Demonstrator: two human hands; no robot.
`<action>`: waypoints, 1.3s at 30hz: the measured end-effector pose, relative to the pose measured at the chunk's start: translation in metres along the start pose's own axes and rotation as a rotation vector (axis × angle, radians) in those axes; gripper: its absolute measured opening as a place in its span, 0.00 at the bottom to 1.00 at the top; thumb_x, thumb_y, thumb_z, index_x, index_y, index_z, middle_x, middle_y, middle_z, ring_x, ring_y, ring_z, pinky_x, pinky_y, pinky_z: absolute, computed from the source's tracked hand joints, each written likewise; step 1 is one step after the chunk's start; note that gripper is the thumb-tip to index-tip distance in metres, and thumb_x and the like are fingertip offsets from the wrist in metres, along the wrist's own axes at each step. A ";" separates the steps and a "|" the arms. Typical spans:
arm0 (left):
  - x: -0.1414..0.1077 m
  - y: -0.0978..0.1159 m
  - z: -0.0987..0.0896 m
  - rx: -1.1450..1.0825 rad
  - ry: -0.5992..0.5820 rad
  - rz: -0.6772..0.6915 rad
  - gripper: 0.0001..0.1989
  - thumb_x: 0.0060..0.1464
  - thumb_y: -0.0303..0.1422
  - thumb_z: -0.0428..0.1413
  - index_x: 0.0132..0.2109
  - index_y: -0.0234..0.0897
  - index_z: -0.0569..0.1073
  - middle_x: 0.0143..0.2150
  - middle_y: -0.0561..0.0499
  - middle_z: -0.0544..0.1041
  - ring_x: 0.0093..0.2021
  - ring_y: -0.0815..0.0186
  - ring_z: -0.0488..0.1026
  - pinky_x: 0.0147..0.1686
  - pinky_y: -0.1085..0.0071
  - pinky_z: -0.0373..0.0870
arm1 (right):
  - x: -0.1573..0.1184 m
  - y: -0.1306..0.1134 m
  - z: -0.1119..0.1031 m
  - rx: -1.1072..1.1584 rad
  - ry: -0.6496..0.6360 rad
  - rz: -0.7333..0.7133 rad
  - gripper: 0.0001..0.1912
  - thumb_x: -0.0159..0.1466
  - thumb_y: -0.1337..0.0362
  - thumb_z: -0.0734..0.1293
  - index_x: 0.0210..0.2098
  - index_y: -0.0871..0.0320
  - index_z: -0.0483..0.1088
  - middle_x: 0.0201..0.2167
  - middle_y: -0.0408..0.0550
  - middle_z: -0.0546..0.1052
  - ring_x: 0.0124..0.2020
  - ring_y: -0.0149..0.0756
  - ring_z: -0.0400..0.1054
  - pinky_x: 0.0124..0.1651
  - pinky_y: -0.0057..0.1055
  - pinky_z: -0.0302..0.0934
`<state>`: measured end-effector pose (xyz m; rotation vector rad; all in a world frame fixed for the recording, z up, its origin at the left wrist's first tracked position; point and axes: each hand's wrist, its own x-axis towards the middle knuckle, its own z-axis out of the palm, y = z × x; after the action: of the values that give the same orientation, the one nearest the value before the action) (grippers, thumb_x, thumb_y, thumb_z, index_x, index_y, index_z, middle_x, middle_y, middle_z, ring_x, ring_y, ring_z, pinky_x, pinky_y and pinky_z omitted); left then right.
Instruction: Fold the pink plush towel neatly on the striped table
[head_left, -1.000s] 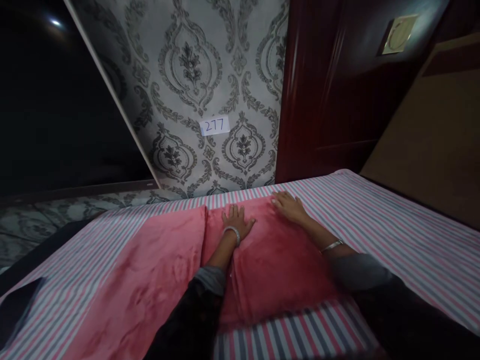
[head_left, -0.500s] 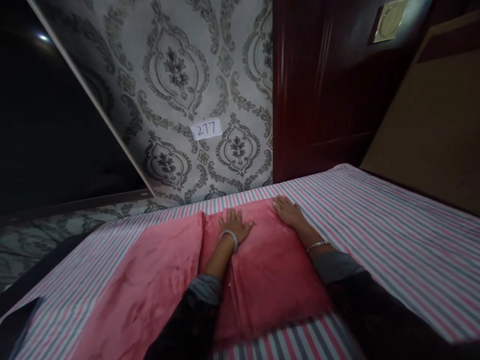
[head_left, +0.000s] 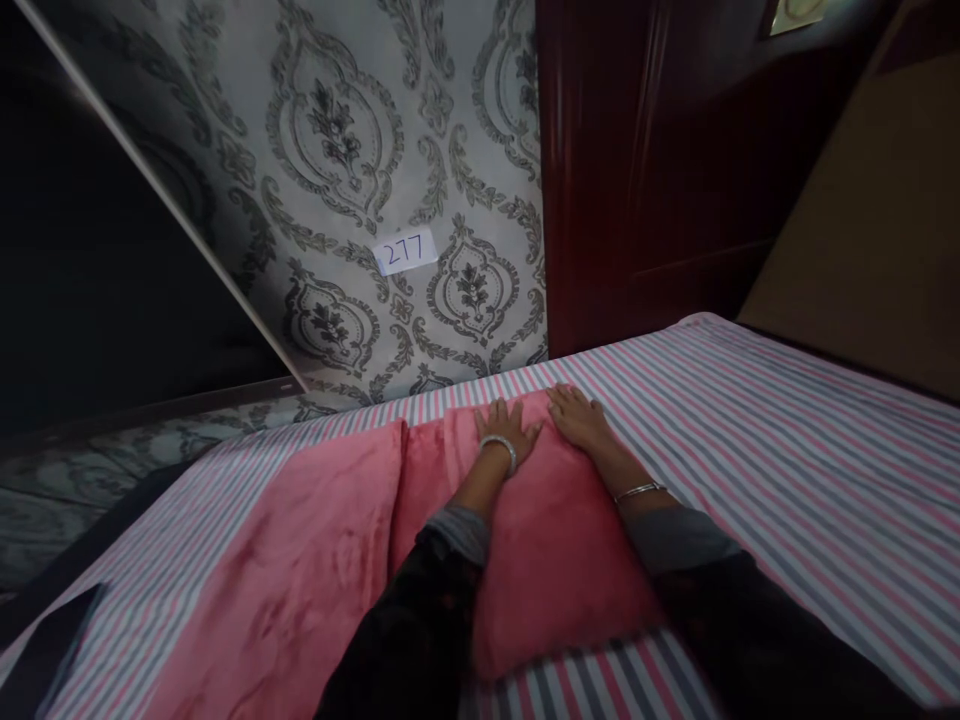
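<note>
A pink plush cloth lies on a striped sheet, its right part folded over into a thicker layer with an edge near the middle. My left hand rests flat on the folded part, fingers spread, a bracelet round the wrist. Close to its right, my right hand lies on the upper right corner of the fold with fingers stretched out. Neither hand grips anything. Between the left part and the folded part runs a lower strip of the same cloth.
Behind the sheet stands a patterned wall with a paper label reading 277. A dark screen is at the left, a dark red panel behind, and a brown board at the right.
My left hand has slid to the right, closer to my right hand. The fold's left edge now shows left of it, and more of the lower strip is exposed. The view has shifted slightly.
</note>
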<state>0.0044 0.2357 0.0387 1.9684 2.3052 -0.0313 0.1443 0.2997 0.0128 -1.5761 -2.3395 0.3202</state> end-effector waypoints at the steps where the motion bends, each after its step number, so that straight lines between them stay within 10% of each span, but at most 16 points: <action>1: -0.001 -0.008 0.001 0.002 -0.003 -0.009 0.39 0.61 0.55 0.32 0.72 0.38 0.46 0.74 0.40 0.41 0.73 0.53 0.36 0.67 0.40 0.33 | 0.000 0.000 0.000 0.001 0.001 0.004 0.29 0.71 0.59 0.45 0.68 0.52 0.54 0.71 0.46 0.51 0.71 0.44 0.43 0.66 0.55 0.46; 12: -0.027 -0.087 -0.013 0.039 -0.022 -0.165 0.37 0.64 0.51 0.33 0.72 0.35 0.45 0.75 0.42 0.39 0.74 0.55 0.36 0.68 0.46 0.39 | -0.003 -0.004 -0.007 0.024 -0.028 0.013 0.28 0.71 0.60 0.45 0.68 0.54 0.53 0.71 0.47 0.51 0.71 0.44 0.43 0.66 0.56 0.45; 19: -0.032 -0.064 -0.027 0.068 0.040 -0.194 0.35 0.64 0.50 0.34 0.70 0.34 0.51 0.74 0.38 0.43 0.73 0.51 0.38 0.66 0.42 0.43 | -0.003 -0.004 -0.008 0.028 -0.022 0.006 0.28 0.71 0.59 0.45 0.68 0.55 0.54 0.72 0.47 0.50 0.71 0.44 0.44 0.66 0.57 0.45; 26: -0.075 -0.011 0.000 0.075 0.074 0.181 0.37 0.62 0.55 0.37 0.71 0.42 0.50 0.74 0.41 0.44 0.73 0.49 0.39 0.65 0.38 0.40 | -0.001 -0.002 -0.007 0.022 -0.029 0.017 0.28 0.71 0.59 0.46 0.68 0.52 0.53 0.72 0.46 0.49 0.71 0.44 0.42 0.67 0.56 0.45; 39: -0.099 -0.066 -0.007 0.128 -0.041 0.103 0.38 0.63 0.53 0.39 0.71 0.33 0.49 0.73 0.36 0.45 0.73 0.48 0.40 0.66 0.40 0.41 | -0.004 -0.003 -0.008 0.009 -0.027 0.006 0.28 0.71 0.59 0.45 0.68 0.53 0.53 0.72 0.48 0.50 0.71 0.45 0.43 0.66 0.56 0.45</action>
<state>-0.0458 0.1283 0.0521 2.1230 2.2239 -0.2135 0.1459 0.2950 0.0206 -1.5845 -2.3505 0.3554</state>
